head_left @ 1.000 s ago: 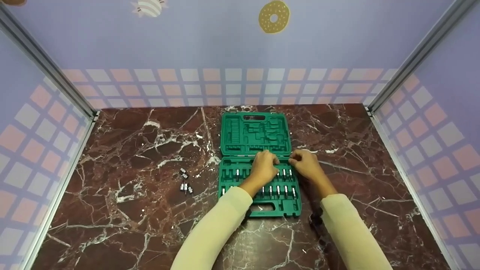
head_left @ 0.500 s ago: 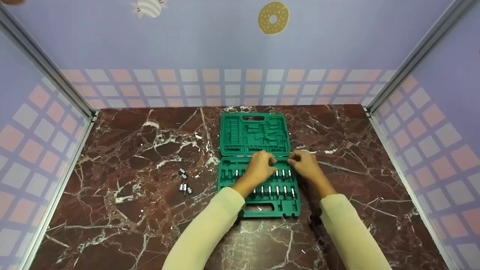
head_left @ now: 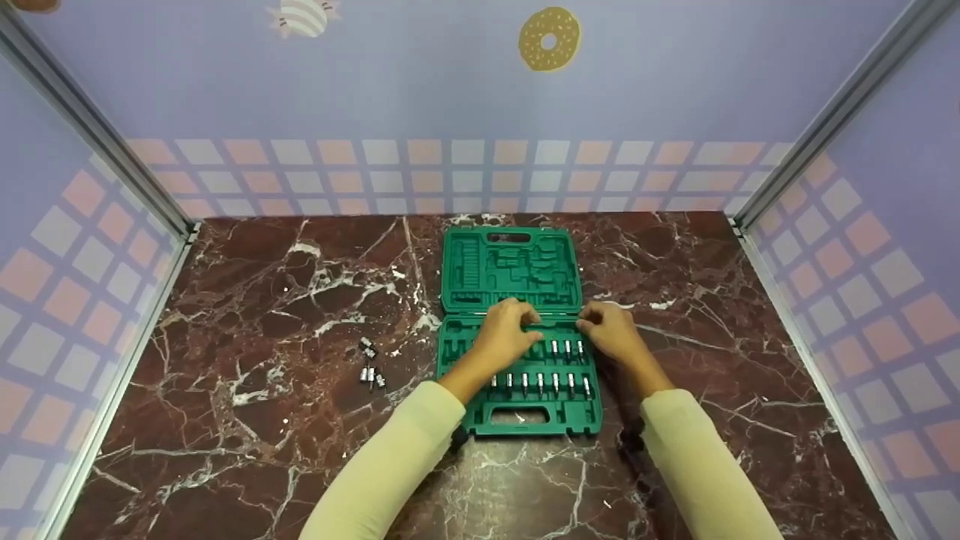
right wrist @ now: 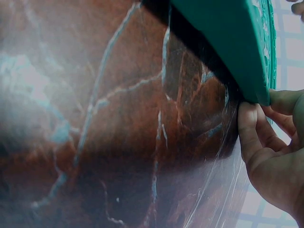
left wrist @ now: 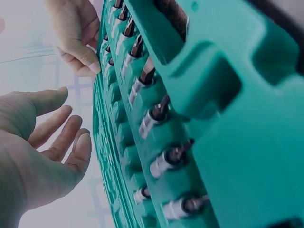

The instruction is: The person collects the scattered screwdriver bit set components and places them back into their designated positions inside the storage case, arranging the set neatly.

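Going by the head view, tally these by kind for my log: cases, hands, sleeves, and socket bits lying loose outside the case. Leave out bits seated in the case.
Green case: 1
Left hand and right hand: 2
Pale sleeves: 2
Loose socket bits, left of the case: 5
Total: 10

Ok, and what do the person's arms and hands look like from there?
Both the left sleeve and right sleeve are long, plain pale yellow, ending short of the wrist. The left hand and right hand are ungloved. I see no markings or cables on the sleeves.
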The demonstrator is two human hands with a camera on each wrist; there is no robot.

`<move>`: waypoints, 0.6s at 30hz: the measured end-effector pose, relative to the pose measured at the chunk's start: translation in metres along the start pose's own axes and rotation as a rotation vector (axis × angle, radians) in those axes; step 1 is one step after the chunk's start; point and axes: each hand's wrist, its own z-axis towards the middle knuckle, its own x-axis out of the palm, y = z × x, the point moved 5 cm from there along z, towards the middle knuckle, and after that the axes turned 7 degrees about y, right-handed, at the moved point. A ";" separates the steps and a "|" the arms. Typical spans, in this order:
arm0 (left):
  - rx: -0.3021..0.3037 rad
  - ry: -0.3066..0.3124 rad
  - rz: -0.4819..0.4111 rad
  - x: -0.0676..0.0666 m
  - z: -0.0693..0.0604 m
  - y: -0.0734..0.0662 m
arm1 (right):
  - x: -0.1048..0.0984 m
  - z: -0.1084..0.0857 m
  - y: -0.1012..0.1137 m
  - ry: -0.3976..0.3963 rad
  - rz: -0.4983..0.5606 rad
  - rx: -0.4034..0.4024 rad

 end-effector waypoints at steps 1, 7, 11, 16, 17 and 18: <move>0.006 -0.007 -0.004 -0.002 -0.002 0.001 | 0.000 0.000 0.000 0.002 -0.002 -0.002; 0.025 -0.065 0.002 -0.017 -0.011 0.009 | 0.000 -0.001 0.000 0.008 -0.010 -0.018; 0.039 -0.088 0.015 -0.028 -0.017 0.017 | 0.000 -0.001 0.001 0.011 -0.013 -0.028; 0.077 -0.116 -0.020 -0.043 -0.026 0.028 | 0.000 0.000 0.002 0.002 -0.017 -0.034; 0.082 -0.124 -0.019 -0.046 -0.028 0.030 | 0.000 0.000 0.002 0.003 -0.015 -0.031; 0.086 -0.132 -0.020 -0.048 -0.030 0.032 | 0.000 0.000 0.002 0.003 -0.014 -0.031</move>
